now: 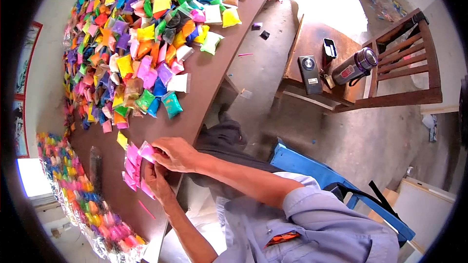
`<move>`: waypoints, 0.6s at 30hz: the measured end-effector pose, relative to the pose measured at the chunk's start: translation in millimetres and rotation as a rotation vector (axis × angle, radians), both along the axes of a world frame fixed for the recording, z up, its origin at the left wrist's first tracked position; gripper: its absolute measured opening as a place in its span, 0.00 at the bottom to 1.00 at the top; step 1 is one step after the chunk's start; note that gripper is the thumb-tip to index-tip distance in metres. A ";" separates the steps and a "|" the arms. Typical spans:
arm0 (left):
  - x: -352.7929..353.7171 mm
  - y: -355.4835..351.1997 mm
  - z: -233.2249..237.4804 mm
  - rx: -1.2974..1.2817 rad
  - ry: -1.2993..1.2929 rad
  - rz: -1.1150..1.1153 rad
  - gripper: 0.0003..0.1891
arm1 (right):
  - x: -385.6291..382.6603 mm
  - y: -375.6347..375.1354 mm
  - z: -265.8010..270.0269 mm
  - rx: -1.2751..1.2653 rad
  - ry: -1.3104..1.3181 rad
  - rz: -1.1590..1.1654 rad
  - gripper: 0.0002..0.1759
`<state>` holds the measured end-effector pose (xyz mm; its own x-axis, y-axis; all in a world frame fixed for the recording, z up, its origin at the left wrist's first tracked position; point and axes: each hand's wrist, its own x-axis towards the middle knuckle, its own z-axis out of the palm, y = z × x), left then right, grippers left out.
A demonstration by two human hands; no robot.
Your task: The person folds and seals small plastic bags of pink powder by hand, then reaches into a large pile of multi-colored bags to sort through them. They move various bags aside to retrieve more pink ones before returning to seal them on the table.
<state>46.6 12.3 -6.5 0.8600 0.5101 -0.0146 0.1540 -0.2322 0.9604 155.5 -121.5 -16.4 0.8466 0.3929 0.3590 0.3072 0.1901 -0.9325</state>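
Observation:
My right hand [176, 154] is closed, pinching a small pink plastic packet [146, 151] between thumb and fingers. Close below it, my left hand [157, 181] curls against a stack of pink packets [131, 166] at the table edge. Its fingers are bent around the near side of the stack and partly hidden by the right hand. Beyond the stack lies a single yellow packet [122, 140]. A thin pink stick [146, 209] rests on the brown table [195, 87] near the left hand.
A large heap of multicoloured packets [146, 34] covers much of the table. Bagged rows of colourful packets [92, 204] line its far side, near a dark elongated object [95, 168]. A wooden stool [312, 34] bears a flask [355, 65]. Nearby are a wooden chair [404, 63] and a blue bench [302, 163].

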 end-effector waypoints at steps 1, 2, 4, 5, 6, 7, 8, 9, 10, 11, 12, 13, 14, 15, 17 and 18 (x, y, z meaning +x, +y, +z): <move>-0.3 1.0 -1.7 -0.042 0.007 0.012 0.22 | -0.2 -0.3 -1.7 -0.018 -0.032 -0.004 0.11; -0.7 2.1 -3.2 -0.082 0.011 0.028 0.22 | -0.4 -1.1 -3.7 -0.010 -0.038 0.004 0.11; 4.4 -10.4 4.5 0.031 -0.092 0.028 0.17 | -1.6 -0.1 -2.5 0.013 -0.062 -0.039 0.11; 4.4 -14.6 9.9 0.035 -0.076 0.018 0.16 | -2.2 0.7 -2.1 0.022 -0.077 -0.063 0.11; 3.0 -15.5 14.8 0.044 -0.057 0.011 0.16 | -1.5 -0.1 -0.8 0.037 -0.089 -0.086 0.11; 6.5 -21.1 19.8 0.058 -0.069 0.021 0.16 | -0.5 -2.5 2.1 0.000 -0.074 -0.059 0.11; 7.1 -23.5 22.3 0.071 -0.081 0.029 0.15 | 0.8 -4.8 3.4 -0.039 -0.061 -0.034 0.11; 1.6 -11.2 5.5 0.033 -0.059 0.059 0.14 | 0.9 -4.6 3.7 -0.046 -0.073 -0.042 0.12; -3.2 0.9 -9.4 -0.012 -0.038 0.087 0.14 | 0.8 -3.9 3.0 -0.059 -0.085 -0.053 0.12; -6.1 2.3 -6.8 -0.008 -0.001 0.095 0.14 | 0.9 -4.0 4.0 -0.044 -0.072 -0.044 0.12; -5.4 0.8 -4.7 -0.013 0.037 0.100 0.14 | 0.6 -5.2 5.3 -0.036 -0.059 -0.038 0.12; -2.9 -2.8 -4.0 -0.064 0.035 0.156 0.14 | -0.1 -6.0 7.0 -0.020 -0.045 -0.020 0.11; -3.5 2.8 -5.2 -0.033 0.058 0.142 0.14 | 0.2 -5.8 7.7 -0.019 -0.050 -0.010 0.11; -5.4 4.4 -8.3 -0.045 0.038 0.135 0.14 | 0.6 -6.2 8.0 -0.040 -0.027 0.024 0.11; -5.9 2.2 -8.0 -0.066 0.013 0.131 0.15 | 2.1 -7.5 7.9 -0.069 0.009 0.077 0.11; -5.7 -0.5 -2.1 -0.091 0.023 0.117 0.15 | 2.8 -8.0 8.1 -0.075 0.005 0.081 0.11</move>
<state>40.9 11.9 -8.6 0.7936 0.6025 -0.0848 0.1974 -0.1231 0.9726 158.3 -129.5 -8.4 0.8126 0.4858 0.3218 0.2891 0.1434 -0.9465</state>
